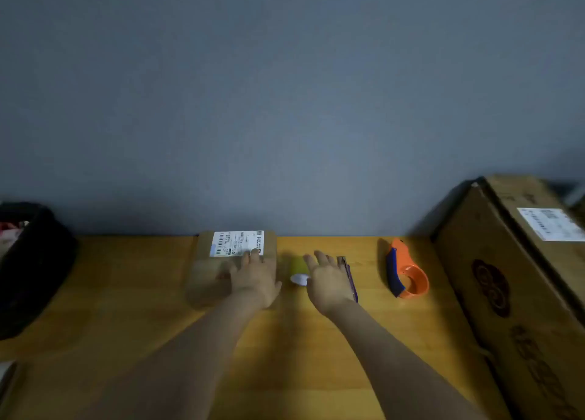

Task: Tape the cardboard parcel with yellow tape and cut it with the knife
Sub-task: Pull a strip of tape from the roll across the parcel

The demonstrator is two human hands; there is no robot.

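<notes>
left hand lies flat on the parcel — right hand spread open above the yellow tape. no tape on yet — knife untouched, i'd say

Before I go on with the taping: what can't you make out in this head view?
- Yellow tape roll: mostly hidden behind the right hand.
- Knife: only a blurred edge shows past that hand.
- Parcel label: print too small, partly under the left hand.
- Black bag: cut by the left edge.

Flat labelled parcel, seemingly untaped
</notes>
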